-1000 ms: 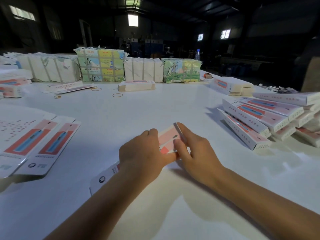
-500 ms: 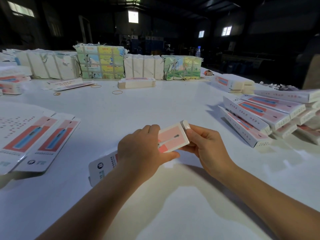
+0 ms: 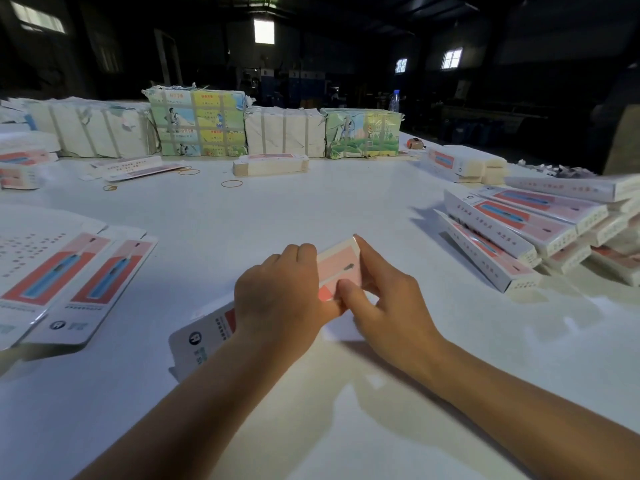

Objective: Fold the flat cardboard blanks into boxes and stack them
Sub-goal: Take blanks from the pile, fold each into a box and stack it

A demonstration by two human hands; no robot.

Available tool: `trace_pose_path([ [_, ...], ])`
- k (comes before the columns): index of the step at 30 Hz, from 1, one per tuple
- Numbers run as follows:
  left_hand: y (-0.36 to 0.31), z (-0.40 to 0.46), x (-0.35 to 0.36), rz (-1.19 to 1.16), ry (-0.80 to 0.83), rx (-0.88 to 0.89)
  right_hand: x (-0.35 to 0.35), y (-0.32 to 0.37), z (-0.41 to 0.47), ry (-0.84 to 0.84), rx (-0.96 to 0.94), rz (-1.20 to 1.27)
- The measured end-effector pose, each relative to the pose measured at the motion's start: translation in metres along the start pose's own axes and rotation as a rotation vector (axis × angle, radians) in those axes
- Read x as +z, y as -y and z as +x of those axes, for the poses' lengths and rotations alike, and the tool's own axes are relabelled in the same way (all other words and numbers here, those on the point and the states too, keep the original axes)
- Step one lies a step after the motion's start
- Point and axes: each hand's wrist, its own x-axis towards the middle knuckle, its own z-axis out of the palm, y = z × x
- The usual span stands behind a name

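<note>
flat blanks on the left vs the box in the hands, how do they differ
The flat blanks lie unfolded on the table, untouched; the box is gripped by the left hand and right hand. The blanks show their whole printed face; the box is largely hidden by the hands. Both carry the same pink and red print.
</note>
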Motion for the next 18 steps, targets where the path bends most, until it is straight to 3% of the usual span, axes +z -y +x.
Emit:
trace_pose_path([
  [5, 0.005, 0.002, -0.003, -0.007, -0.011, 0.085, -0.006, 0.000, 0.001, 0.077, 0.063, 0.092],
  [8, 0.014, 0.003, -0.001, 0.019, 0.084, 0.028, -0.012, -0.008, 0.003, 0.105, 0.092, 0.084],
  [14, 0.019, 0.002, -0.001, 0.056, 0.268, 0.075, -0.013, -0.021, 0.009, 0.183, -0.439, -0.471],
  [16, 0.023, 0.001, 0.000, 0.044, 0.257, 0.195, -0.010, -0.026, 0.011, 0.221, -0.447, -0.560],
  [18, 0.029, -0.001, 0.010, 0.053, 0.070, 0.348, -0.012, -0.030, 0.013, 0.228, -0.366, -0.626],
])
